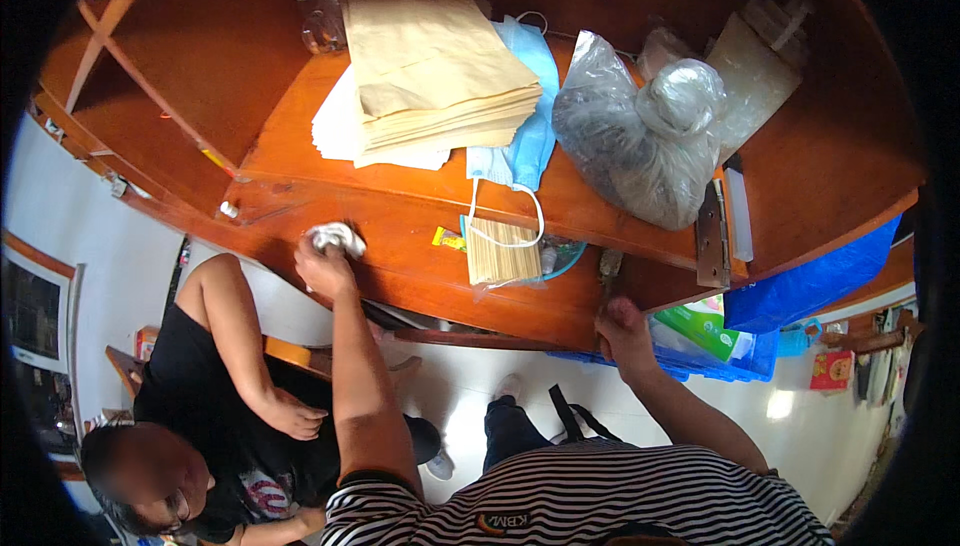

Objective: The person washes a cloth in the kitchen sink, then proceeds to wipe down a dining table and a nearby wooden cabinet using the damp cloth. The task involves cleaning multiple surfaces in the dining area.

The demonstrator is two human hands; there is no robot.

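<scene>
My left hand [326,268] presses a crumpled white cloth [337,237] on the reddish wooden desk surface [397,276], near its left front edge. At the right, my right hand [624,325] rests by the desk's front corner, with its fingers partly curled; I cannot tell whether it grips the edge. Between the hands lie a small yellow packet [448,239] and a plastic-wrapped bundle of wooden sticks [504,253] on a blue-rimmed round container [574,262]. Behind them, brown paper sheets [442,58] lie on white paper [334,122], beside blue face masks [536,66].
A filled clear plastic bag [637,133] sits on the upper level at right, above a metal hinge [712,238]. A blue crate [757,358] stands beyond my right hand. At lower left, another person [225,411] in black sits close to my left arm. Glass cups [322,21] stand at the back left.
</scene>
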